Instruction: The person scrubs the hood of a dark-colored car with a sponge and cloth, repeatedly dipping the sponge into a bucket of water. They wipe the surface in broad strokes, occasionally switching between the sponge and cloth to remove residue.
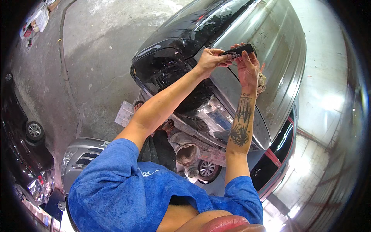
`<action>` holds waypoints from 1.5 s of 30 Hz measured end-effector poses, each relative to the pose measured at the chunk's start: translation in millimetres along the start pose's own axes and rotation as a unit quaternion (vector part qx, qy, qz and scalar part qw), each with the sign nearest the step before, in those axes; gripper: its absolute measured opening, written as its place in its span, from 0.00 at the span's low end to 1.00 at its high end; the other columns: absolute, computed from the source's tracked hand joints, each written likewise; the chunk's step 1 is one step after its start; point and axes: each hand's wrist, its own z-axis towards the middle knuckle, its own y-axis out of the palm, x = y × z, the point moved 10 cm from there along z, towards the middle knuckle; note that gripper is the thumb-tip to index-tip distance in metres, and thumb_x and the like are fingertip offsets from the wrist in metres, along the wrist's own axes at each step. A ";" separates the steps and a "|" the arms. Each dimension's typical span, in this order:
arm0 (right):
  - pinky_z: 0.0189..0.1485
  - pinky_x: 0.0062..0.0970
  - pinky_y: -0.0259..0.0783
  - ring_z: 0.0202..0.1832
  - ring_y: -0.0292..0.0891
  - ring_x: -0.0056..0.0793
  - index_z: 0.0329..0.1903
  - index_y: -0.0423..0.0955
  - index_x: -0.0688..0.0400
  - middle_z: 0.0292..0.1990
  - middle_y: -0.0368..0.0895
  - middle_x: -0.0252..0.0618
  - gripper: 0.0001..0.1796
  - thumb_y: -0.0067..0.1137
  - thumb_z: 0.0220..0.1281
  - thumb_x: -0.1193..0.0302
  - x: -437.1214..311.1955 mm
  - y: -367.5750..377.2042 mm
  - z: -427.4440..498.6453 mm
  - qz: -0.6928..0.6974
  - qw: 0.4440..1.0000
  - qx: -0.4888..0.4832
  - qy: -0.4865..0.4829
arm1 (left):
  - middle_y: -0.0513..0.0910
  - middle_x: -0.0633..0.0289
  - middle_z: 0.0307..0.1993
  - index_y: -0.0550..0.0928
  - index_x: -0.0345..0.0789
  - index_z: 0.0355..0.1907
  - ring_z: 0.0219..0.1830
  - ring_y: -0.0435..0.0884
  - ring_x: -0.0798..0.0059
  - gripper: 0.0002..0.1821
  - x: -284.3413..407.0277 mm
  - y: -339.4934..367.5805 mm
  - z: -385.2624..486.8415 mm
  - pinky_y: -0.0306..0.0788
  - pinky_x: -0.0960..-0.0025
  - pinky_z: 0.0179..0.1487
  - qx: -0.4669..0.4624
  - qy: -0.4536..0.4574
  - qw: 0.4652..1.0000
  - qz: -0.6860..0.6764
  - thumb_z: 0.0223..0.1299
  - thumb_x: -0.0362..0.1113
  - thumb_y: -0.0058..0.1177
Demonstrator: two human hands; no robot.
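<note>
Both of my hands hold a flat black block or folded dark sheet (245,50) above a vehicle's dull grey, ridged panel (278,58). My left hand (213,60) pinches its near-left end between thumb and fingers. On the other end is my right hand (248,65), palm turned up, with the thumb against the edge and fingers partly hidden behind it. A crumpled beige cloth (261,83) shows just beyond my right wrist, over the grey panel. Glossy black bodywork (185,34) adjoins the grey panel on the left, and wet-looking patches mark its surface.
My bare feet in sandals (167,126) stand on a narrow raised plank (125,113). Below are a metal bucket-like container (187,153) and a car wheel (208,169). A silver car (84,153) and a dark car (20,139) stand left on the concrete floor (95,58).
</note>
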 end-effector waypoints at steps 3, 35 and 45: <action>0.50 0.28 0.80 0.49 0.86 0.38 0.57 0.77 0.66 0.49 0.87 0.48 0.18 0.67 0.67 0.75 9.9 -10.2 3.2 -0.058 0.998 0.017 0.031 | 0.90 0.57 0.38 0.86 0.27 0.47 0.38 0.89 0.75 0.17 2.2 -0.6 -9.3 0.83 0.74 0.42 0.018 0.038 0.998 0.046 0.63 0.38 0.69; 0.51 0.38 0.77 0.47 0.80 0.42 0.44 0.82 0.59 0.44 0.82 0.37 0.14 0.62 0.55 0.84 90.9 38.4 100.0 -0.625 0.545 -0.503 -0.243 | 0.71 0.57 0.71 0.73 0.40 0.68 0.75 0.62 0.54 0.26 36.4 -105.0 20.5 0.51 0.33 0.74 0.405 0.091 0.582 0.699 0.74 0.50 0.45; 0.49 0.37 0.77 0.47 0.81 0.42 0.44 0.84 0.60 0.42 0.83 0.39 0.10 0.64 0.59 0.81 90.5 28.6 100.2 -0.602 0.581 -0.506 -0.210 | 0.73 0.56 0.68 0.76 0.38 0.65 0.74 0.63 0.52 0.25 35.4 -107.2 20.7 0.49 0.31 0.74 0.427 0.125 0.573 0.688 0.72 0.50 0.46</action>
